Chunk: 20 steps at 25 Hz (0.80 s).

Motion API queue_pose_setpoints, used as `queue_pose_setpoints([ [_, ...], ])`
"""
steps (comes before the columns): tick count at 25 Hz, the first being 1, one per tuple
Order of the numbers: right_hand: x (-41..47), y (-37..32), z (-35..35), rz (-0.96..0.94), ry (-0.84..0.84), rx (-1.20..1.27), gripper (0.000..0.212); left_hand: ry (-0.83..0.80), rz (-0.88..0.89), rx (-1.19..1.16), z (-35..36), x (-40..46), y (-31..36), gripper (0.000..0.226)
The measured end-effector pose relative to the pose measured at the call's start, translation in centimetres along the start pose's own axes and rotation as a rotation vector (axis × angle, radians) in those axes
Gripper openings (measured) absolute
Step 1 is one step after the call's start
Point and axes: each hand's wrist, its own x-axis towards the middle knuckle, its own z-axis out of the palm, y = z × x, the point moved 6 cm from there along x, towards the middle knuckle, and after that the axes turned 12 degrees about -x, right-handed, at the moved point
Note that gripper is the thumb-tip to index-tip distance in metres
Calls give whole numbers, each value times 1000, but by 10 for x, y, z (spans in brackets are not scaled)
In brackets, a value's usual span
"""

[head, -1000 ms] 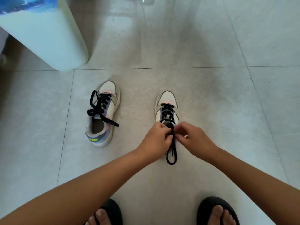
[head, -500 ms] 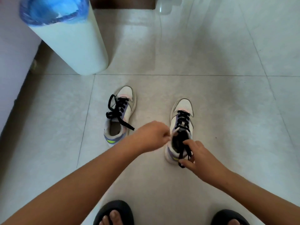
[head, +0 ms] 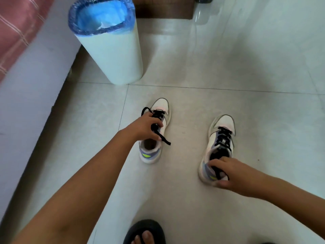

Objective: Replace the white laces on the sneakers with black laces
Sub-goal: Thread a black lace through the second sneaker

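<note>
Two white sneakers with purple and yellow heels stand on the tiled floor, both threaded with black laces. My left hand (head: 146,126) grips the tongue and laces of the left sneaker (head: 163,107); a loose black lace end (head: 165,140) trails off to its right. My right hand (head: 226,170) holds the heel collar of the right sneaker (head: 224,123), with fingers curled into the opening and the thumb on the outside. Its black laces (head: 223,138) cross up the front. No white laces are in view.
A pale bin (head: 114,55) with a blue liner stands on the floor behind the left sneaker. A bed edge (head: 29,76) with a pink checked cover runs along the left. My foot in a black sandal (head: 146,233) is at the bottom.
My left hand has left the right sneaker and moved left onto the left sneaker. My right hand has slid back to the right sneaker's heel. The view has shifted so the bin shows more.
</note>
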Motion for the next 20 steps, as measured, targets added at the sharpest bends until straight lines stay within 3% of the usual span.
queue_pose_setpoints([
  [1,0,-1,3,-45,-3,-47,42,47,38,9,-1,-1,1,44],
  [3,6,3,-7,-69,152,-2,30,125,99,6,-5,-9,1,31],
  [6,15,10,-28,-66,297,-55,21,225,168,-58,-8,-23,-9,30],
  [9,19,-7,-14,-227,26,-403,21,179,169,-222,-9,-22,-20,64],
  [11,22,-16,-26,-171,-127,-526,26,105,167,-173,-14,-12,-21,90],
  [13,44,-37,-57,-59,-43,-533,27,19,164,-142,-13,-5,-21,92],
  [16,95,-82,-76,-5,147,-195,39,57,172,-151,-13,-5,-16,60],
  [18,125,-99,-61,124,132,151,40,172,152,64,-19,-12,-13,45],
  [20,139,-103,-44,289,169,466,30,221,49,277,-24,-17,-14,45],
])
